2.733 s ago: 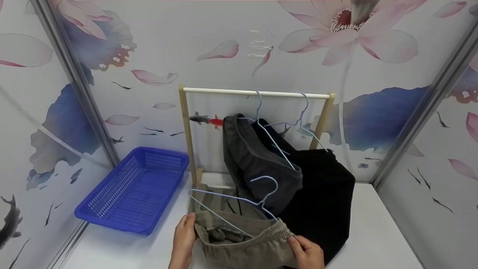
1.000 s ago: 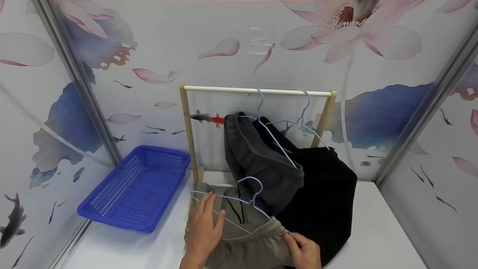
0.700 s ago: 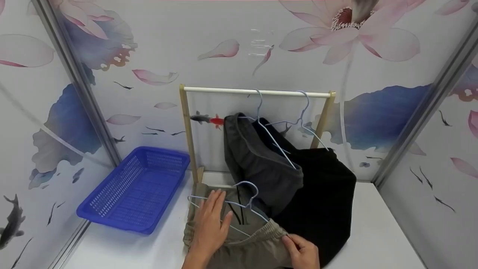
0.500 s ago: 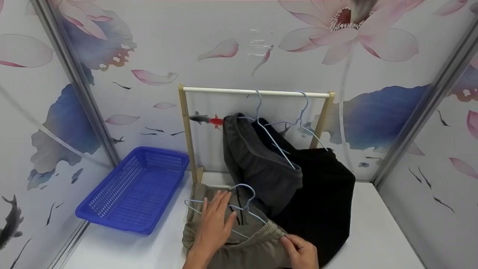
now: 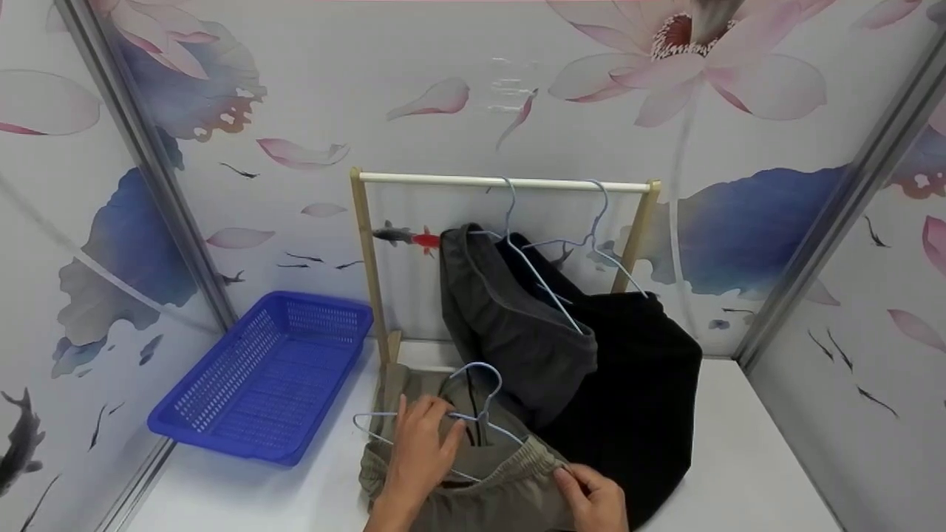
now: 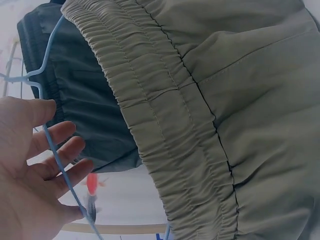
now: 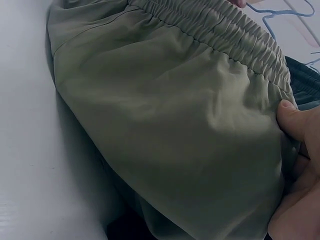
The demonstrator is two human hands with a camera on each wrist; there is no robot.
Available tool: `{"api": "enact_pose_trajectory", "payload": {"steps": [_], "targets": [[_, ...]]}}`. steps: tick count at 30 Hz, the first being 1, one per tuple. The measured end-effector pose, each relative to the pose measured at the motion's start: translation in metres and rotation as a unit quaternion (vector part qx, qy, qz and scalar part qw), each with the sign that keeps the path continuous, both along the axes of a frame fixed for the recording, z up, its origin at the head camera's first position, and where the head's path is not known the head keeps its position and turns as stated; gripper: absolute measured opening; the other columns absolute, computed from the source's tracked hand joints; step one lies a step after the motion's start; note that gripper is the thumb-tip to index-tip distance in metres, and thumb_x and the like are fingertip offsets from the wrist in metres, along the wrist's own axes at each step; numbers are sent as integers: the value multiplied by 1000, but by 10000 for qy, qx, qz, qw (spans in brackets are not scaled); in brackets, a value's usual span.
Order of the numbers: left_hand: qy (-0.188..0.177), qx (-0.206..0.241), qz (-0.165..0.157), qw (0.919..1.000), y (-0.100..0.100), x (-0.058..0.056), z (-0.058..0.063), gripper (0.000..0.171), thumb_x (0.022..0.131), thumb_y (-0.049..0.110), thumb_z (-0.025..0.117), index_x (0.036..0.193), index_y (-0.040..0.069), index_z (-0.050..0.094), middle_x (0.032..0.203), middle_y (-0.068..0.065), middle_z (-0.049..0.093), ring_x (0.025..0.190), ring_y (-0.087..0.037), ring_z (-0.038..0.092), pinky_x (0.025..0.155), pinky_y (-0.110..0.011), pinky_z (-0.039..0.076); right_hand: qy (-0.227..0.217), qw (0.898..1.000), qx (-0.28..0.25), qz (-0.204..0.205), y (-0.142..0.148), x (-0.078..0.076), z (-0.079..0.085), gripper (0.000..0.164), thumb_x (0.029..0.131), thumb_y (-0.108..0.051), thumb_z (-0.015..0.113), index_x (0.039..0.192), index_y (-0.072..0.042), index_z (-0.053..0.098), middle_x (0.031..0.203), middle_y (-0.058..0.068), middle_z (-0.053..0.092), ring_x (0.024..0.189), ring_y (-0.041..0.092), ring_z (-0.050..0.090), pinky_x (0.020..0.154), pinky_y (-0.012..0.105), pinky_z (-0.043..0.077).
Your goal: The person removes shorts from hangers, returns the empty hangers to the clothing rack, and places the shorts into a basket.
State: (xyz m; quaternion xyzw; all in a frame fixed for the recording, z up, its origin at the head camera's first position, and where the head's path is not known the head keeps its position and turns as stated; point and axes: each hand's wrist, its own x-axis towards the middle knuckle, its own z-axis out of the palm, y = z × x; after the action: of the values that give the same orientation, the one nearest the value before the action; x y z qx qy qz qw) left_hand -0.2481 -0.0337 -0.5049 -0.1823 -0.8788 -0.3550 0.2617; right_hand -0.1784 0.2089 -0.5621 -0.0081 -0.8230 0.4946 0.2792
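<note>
Olive-green elastic-waist pants (image 5: 502, 499) lie at the front of the table, the waistband gathered and its opening facing up. My right hand (image 5: 595, 499) pinches the waistband at its right side, thumb on the outer cloth in the right wrist view. My left hand (image 5: 423, 451) holds a light-blue wire hanger (image 5: 500, 384) by its left arm. In the left wrist view, the left fingers (image 6: 70, 150) curl around the hanger's wire. The hanger's right end sits inside the waistband, while its left end sticks out beyond the hand. The lower pants are out of view.
Behind stands a small rack (image 5: 436, 179) with a white bar and wooden posts. Dark grey pants (image 5: 510, 318) and a black garment (image 5: 643, 384) hang from it on blue hangers. A blue perforated basket (image 5: 273, 384) sits at the left, near the patterned wall.
My left hand let go of the waistband's left side and moved onto the hanger. The hanger has since shifted left and toward me. My right hand has kept its pinch.
</note>
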Motion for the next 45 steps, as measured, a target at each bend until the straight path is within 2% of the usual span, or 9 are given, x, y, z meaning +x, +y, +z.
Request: {"api": "enact_pose_trajectory", "payload": {"steps": [6, 10, 15, 19, 24, 28, 33, 37, 45], "targets": [[-397, 374, 75, 9985, -1, 2, 5, 13, 79, 14, 78, 81, 14, 65, 84, 4, 64, 86, -18, 64, 101, -68, 29, -46, 10000, 1, 68, -2, -1, -1, 7, 85, -11, 74, 78, -11, 72, 64, -5, 60, 56, -1, 47, 51, 17, 40], [-573, 528, 114, 9969, -1, 4, 9, 13, 79, 14, 77, 78, 16, 65, 80, 6, 63, 78, -13, 61, 100, -66, 29, -262, 9997, 2, -7, -4, -1, 1, 5, 85, -14, 74, 82, -10, 72, 65, -5, 60, 56, 0, 49, 53, 20, 42], [-593, 643, 137, 9961, 0, 7, 11, 12, 78, 14, 76, 77, 17, 64, 79, 4, 64, 75, -11, 59, 98, -63, 29, -735, 9970, 251, -70, -6, 1, 8, 13, 84, -27, 76, 92, -16, 74, 86, -1, 71, 74, 10, 64, 69, 30, 52], [-533, 627, 160, 9965, 1, 8, 12, 12, 78, 14, 76, 77, 18, 64, 77, 5, 63, 75, -15, 60, 96, -61, 31, -867, 9952, 452, -23, -7, 2, 11, 28, 83, -38, 76, 102, -18, 73, 99, 1, 72, 88, 21, 68, 81, 36, 53], [-475, 671, 161, 9965, 1, 10, 11, 13, 77, 13, 75, 75, 17, 63, 75, 3, 62, 74, -25, 62, 96, -61, 31, -803, 9955, 496, 58, -9, 2, 10, 35, 83, -42, 74, 110, -19, 72, 106, 2, 71, 96, 24, 67, 87, 38, 51], [-454, 710, 171, 9963, 1, 12, 11, 15, 76, 11, 76, 74, 18, 63, 75, 1, 63, 72, -17, 59, 96, -59, 31, -766, 9959, 420, 236, -9, 3, 10, 36, 86, -41, 72, 114, -18, 72, 110, 3, 71, 100, 26, 67, 90, 37, 51], [-437, 726, 185, 9962, 1, 13, 11, 16, 76, 10, 77, 74, 18, 62, 76, -4, 65, 71, -10, 55, 95, -58, 32, -541, 9971, 409, 333, -9, 2, 5, 24, 86, -33, 73, 104, -19, 76, 99, 1, 73, 91, 20, 69, 84, 33, 53], [-482, 770, 178, 9957, 0, 13, 10, 17, 76, 9, 77, 74, 18, 63, 76, -1, 64, 71, -10, 56, 95, -59, 31, -427, 9982, 341, 247, -9, 1, 0, 15, 85, -29, 75, 96, -19, 77, 89, -3, 71, 81, 10, 67, 76, 29, 53], [-451, 903, 129, 9948, -3, 12, 10, 19, 76, 8, 77, 72, 19, 62, 73, 9, 60, 70, -11, 57, 93, -56, 31, 278, 9994, 211, 58, -10, -2, -4, 9, 81, -19, 79, 89, -21, 78, 77, -13, 68, 69, 1, 61, 65, 17, 48]]}}
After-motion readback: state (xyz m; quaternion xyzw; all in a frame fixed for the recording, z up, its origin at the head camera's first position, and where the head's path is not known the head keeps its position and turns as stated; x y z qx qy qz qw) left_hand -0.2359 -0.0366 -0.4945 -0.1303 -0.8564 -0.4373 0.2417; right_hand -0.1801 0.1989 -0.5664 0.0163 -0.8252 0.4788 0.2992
